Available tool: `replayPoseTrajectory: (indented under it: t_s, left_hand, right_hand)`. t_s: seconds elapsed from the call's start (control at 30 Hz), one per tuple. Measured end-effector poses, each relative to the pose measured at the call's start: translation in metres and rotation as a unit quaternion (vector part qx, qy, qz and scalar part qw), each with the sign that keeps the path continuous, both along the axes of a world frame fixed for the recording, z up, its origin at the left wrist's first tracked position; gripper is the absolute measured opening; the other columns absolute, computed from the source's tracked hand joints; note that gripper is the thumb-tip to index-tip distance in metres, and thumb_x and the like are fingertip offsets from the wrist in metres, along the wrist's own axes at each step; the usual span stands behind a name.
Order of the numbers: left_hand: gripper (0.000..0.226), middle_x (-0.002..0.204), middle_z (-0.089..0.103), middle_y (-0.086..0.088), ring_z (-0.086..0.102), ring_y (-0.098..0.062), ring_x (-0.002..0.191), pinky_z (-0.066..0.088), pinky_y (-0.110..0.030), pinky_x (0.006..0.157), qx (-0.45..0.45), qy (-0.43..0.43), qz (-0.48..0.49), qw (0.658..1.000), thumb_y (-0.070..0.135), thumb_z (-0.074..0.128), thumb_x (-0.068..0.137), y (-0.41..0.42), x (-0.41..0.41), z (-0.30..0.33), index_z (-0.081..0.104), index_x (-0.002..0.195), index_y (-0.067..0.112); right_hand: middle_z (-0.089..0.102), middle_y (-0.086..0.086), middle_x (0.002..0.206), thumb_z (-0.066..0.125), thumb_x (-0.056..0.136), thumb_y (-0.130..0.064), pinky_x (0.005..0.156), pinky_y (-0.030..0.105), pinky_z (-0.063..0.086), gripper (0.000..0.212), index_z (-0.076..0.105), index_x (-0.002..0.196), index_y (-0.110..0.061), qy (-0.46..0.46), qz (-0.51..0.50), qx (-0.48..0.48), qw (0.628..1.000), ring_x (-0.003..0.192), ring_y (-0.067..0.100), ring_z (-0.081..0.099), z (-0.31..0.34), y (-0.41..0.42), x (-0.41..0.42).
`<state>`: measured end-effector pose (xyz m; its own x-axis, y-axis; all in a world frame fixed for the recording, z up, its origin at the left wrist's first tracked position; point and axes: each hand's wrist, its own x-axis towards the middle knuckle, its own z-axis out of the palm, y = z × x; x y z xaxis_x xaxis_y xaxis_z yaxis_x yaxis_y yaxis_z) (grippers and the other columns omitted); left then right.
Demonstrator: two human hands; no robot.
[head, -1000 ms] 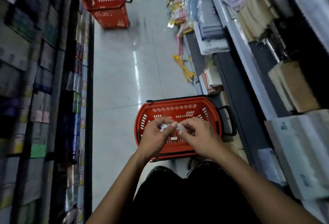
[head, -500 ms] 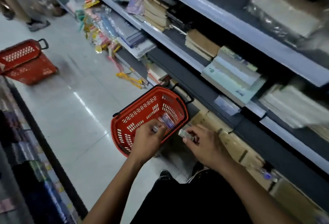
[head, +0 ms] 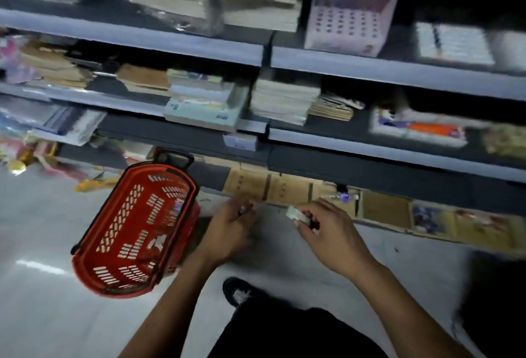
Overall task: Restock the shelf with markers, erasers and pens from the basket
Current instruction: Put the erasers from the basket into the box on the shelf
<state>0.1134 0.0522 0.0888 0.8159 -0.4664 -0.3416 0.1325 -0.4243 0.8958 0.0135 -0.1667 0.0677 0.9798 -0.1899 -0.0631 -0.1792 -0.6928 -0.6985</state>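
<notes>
A small white eraser (head: pixel 296 213) is pinched in the fingers of the right hand (head: pixel 327 232), low over the floor (head: pixel 42 315) and near the front edge of the bottom shelf (head: pixel 378 209). A thin dark item, perhaps a pen (head: pixel 244 209), is held in the curled fingers of the left hand (head: pixel 227 229); what it is cannot be told through the blur. The two hands are seen apart, the left just beside the red basket (head: pixel 136 232). The basket is stood on the floor against the shelf's left part, its black handle (head: pixel 178 157) toward the shelf. Small packets are seen inside it, too blurred to name. Stacked paper goods are carried on the shelves above. A black shoe (head: pixel 239 292) is planted on the floor below the hands.
</notes>
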Motion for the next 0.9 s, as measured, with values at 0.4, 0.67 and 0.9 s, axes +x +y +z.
replayPoseTrajectory:
  t_s: [0.4, 0.67, 0.9]
  left_hand:
    - [0.016, 0.079, 0.068, 0.017, 0.058, -0.001, 0.069, 0.040, -0.018, 0.061, -0.019, -0.106, -0.143, 0.984, 0.023, 0.056, 0.090, -0.243, -0.150, 0.002, 0.068, 0.081, 0.026]
    - [0.020, 0.082, 0.071, 0.012, 0.066, -0.010, 0.080, 0.050, -0.033, 0.074, -0.022, -0.154, -0.228, 0.961, 0.033, 0.057, 0.090, -0.351, -0.180, 0.022, 0.072, 0.081, 0.022]
    - [0.019, 0.079, 0.073, 0.011, 0.067, -0.009, 0.074, 0.051, -0.032, 0.070, -0.062, -0.146, -0.258, 0.953, 0.033, 0.059, 0.090, -0.443, -0.157, 0.019, 0.074, 0.082, 0.025]
  right_hand:
    - [0.058, -0.008, 0.095, 0.069, 0.097, -0.029, 0.077, 0.035, 0.052, 0.014, 0.069, 0.110, -0.027, -0.040, -0.176, 0.022, 0.983, 0.083, 0.008, 0.056, 0.023, -0.172, -0.205]
    - [0.062, -0.016, 0.093, 0.069, 0.097, -0.029, 0.073, 0.022, 0.052, 0.008, 0.068, 0.105, -0.030, -0.089, -0.276, 0.038, 0.956, 0.085, 0.008, 0.061, 0.030, -0.244, -0.264]
    - [0.062, -0.015, 0.090, 0.071, 0.096, -0.027, 0.069, 0.012, 0.048, 0.012, 0.068, 0.104, -0.035, -0.123, -0.332, 0.043, 0.934, 0.082, 0.010, 0.063, 0.037, -0.318, -0.251]
